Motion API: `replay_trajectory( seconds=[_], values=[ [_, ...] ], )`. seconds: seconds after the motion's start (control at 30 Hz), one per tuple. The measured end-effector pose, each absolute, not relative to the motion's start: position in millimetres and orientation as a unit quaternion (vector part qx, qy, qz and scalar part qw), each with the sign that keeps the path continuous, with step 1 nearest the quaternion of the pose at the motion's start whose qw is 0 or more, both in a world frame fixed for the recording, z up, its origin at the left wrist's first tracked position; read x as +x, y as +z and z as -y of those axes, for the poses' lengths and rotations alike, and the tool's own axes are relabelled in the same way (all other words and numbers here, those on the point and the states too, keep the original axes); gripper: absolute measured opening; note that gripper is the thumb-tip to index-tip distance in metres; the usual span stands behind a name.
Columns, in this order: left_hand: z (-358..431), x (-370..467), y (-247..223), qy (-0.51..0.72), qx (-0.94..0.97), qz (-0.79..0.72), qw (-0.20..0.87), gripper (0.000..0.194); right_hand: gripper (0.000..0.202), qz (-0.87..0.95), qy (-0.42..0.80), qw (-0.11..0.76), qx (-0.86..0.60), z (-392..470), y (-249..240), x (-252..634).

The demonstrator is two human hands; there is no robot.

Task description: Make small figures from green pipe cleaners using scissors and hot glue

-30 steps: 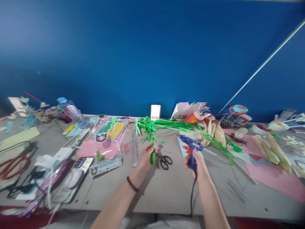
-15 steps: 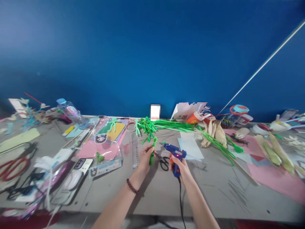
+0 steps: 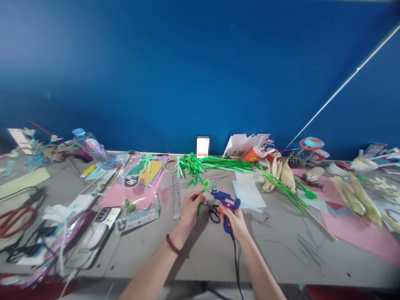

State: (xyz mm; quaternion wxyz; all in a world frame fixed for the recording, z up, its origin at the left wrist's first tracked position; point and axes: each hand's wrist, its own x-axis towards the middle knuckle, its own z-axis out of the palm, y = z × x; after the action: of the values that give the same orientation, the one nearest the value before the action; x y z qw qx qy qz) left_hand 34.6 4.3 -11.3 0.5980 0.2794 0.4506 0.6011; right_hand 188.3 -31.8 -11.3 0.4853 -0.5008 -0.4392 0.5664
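My left hand (image 3: 191, 206) is closed round a bundle of green pipe cleaners (image 3: 200, 207), whose rounded top sticks up above my fingers. In my right hand (image 3: 233, 218) is a blue glue gun (image 3: 225, 199) with a small red light lit and a black cord running down. Its nozzle points left and sits at the upper part of the pipe cleaners; whether it touches them I cannot tell. Black-handled scissors (image 3: 214, 214) lie on the table between my hands, partly hidden. Behind them is a pile of short green pipe cleaner pieces (image 3: 192, 166).
Long green pipe cleaners (image 3: 231, 163) lie along the wall. A clear ruler (image 3: 176, 198) and a plastic packet with pink paper (image 3: 134, 196) are left of my hands. Further left are a phone (image 3: 93, 237) and red-handled scissors (image 3: 17, 223). Dried husks (image 3: 283, 177) lie to the right.
My right hand has brought the glue gun left, so its nozzle is now at the pipe cleaners. The top of the bundle in my left hand has tipped slightly to the right.
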Motion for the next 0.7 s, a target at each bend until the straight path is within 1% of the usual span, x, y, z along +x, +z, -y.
replay_trajectory(
  seconds=[0.3,0.5,0.7],
  values=[
    [-2.5,36.8,-5.4,0.604,0.274,-0.454,0.596,0.023,0.043,0.443,0.538,0.486,-0.528,32.5,-3.9,185.6],
    [-1.6,36.7,-6.0,0.597,0.279,-0.454,0.599,0.022,0.042,0.439,0.526,0.509,-0.522,34.4,-2.0,181.4],
    [-1.0,37.5,-4.0,0.599,0.274,-0.452,0.602,0.022,0.050,0.468,0.510,0.486,-0.534,37.0,-0.5,183.1]
  ],
)
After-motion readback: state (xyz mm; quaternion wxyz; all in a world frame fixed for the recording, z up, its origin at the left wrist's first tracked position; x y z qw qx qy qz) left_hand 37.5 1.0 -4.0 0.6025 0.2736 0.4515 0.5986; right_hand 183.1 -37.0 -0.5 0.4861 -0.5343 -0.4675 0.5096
